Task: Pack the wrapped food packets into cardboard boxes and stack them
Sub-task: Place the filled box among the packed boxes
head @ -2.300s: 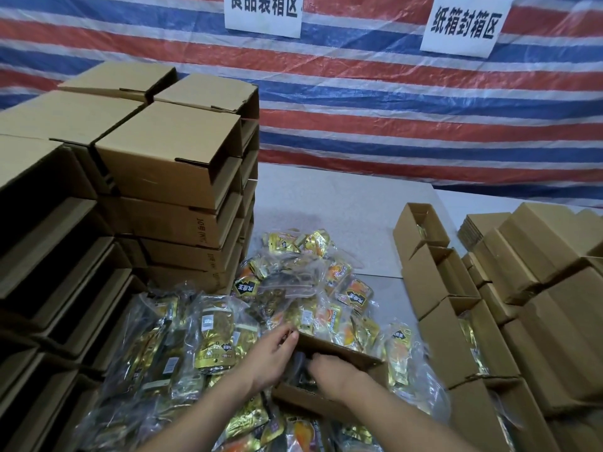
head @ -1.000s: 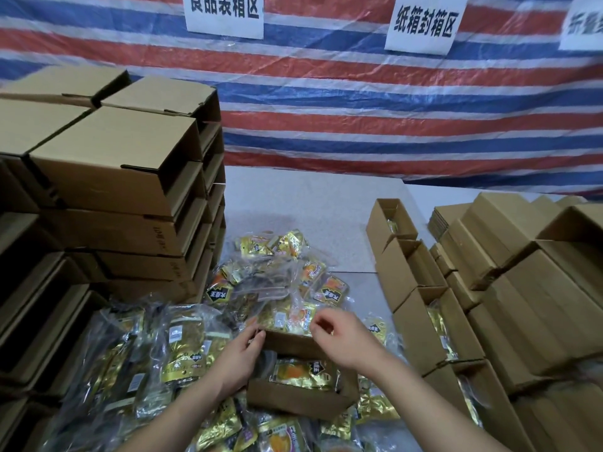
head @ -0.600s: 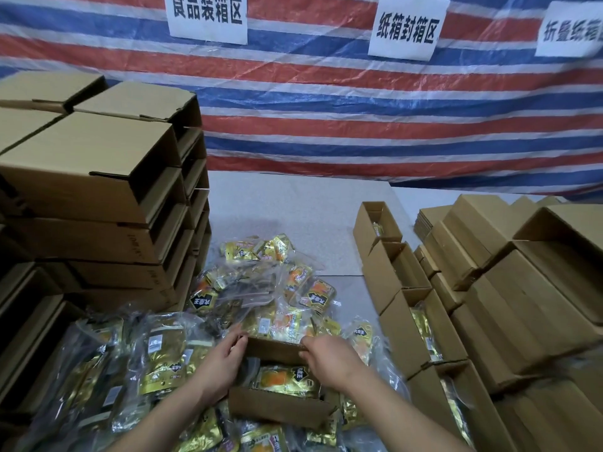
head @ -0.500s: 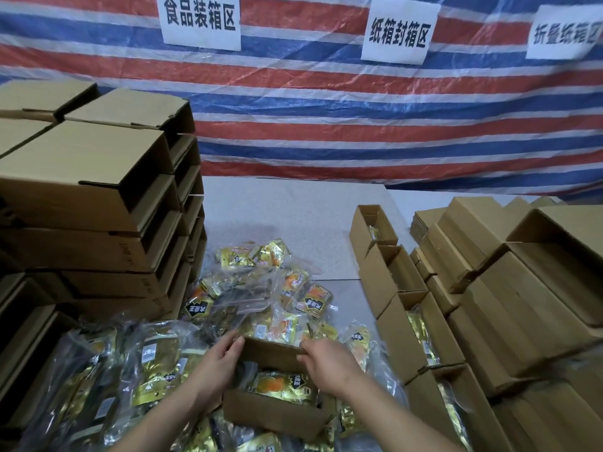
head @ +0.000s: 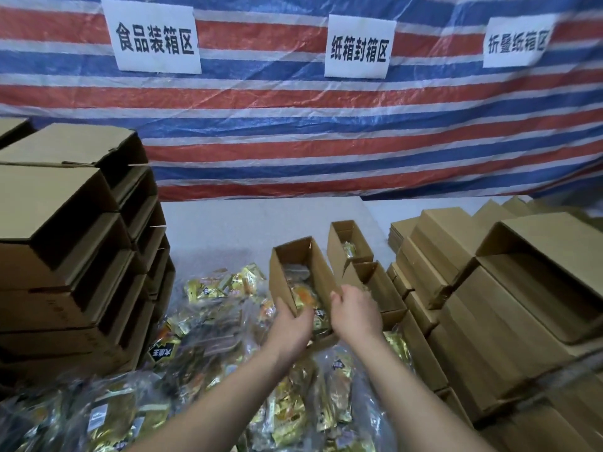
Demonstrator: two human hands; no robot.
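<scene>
Cardboard box [head: 287, 272] — packets [head: 305, 296] inside, both hands gripping

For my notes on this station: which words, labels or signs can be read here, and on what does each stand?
"食品装箱区": left white sign on the striped tarp.
"纸箱封箱区": middle sign.
"折叠纸箱区": right sign, slightly blurred.
"大黄王", or close to it: black label of a packet, blurred.
Faint print on a stacked box at left: unreadable.
White sticker on a near packet: too small.

Packets [head: 208, 324] mid-table — stacked boxes [head: 75, 243] left, open boxes [head: 350, 246] right.
</scene>
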